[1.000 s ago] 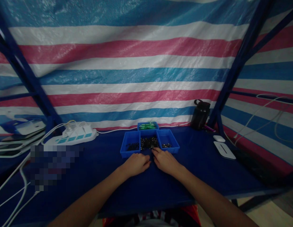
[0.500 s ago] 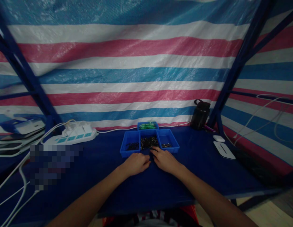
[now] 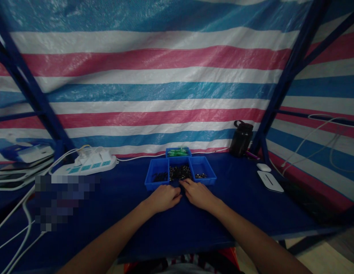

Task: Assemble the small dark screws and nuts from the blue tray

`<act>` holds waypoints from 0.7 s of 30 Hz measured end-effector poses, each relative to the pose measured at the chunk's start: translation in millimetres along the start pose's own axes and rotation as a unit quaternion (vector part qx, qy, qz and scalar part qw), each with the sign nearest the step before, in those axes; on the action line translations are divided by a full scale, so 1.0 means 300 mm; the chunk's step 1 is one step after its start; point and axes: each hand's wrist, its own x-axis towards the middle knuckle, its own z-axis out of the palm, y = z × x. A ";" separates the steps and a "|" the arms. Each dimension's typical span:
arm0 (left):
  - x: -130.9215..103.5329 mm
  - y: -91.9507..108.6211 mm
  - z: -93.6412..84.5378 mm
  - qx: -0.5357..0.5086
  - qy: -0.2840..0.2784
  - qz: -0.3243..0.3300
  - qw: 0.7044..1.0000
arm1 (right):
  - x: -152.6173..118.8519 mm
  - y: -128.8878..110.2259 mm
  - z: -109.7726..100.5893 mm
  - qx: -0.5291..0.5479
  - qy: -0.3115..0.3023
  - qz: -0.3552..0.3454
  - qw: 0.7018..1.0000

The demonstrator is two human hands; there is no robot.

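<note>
My left hand (image 3: 164, 198) rests on the blue table just in front of the bins, its fingers curled and its thumb pointing right. Whatever it may hold is hidden. Close beside it, my right hand (image 3: 199, 195) has bent fingers near the front edge of the middle bin (image 3: 180, 161); anything pinched there is too small to make out. That middle bin holds many small dark and shiny metal pieces (image 3: 181, 172). In the left blue bin (image 3: 157, 166) lie thin black pieces (image 3: 161, 176). The right blue bin (image 3: 203, 165) has a few shiny pieces (image 3: 201, 176).
Behind stands a bin of green-wrapped items (image 3: 178, 152). A white power strip (image 3: 92, 166) with cables lies left, near stacked devices (image 3: 18, 171). To the right are a black bottle (image 3: 241, 139), a white flat device (image 3: 269, 181) and a small white case (image 3: 263, 167).
My right hand has shifted slightly left, and its fingers have drawn back a little from the middle bin. The left hand stays almost still.
</note>
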 end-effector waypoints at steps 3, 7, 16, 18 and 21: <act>0.001 0.001 0.000 0.001 0.001 -0.004 1.000 | -0.002 -0.006 -0.012 0.002 -0.007 0.007 1.000; 0.000 0.001 -0.004 0.003 -0.003 -0.002 1.000 | -0.001 -0.011 -0.022 -0.002 -0.010 0.005 1.000; 0.000 -0.001 -0.002 -0.012 -0.005 0.000 1.000 | 0.004 -0.001 -0.025 -0.010 -0.013 -0.010 1.000; -0.001 -0.001 -0.003 -0.010 -0.007 -0.004 1.000 | 0.002 -0.002 -0.031 -0.007 -0.017 -0.006 1.000; -0.002 0.000 -0.006 -0.005 -0.008 -0.010 1.000 | -0.002 -0.008 -0.039 -0.008 -0.029 0.000 1.000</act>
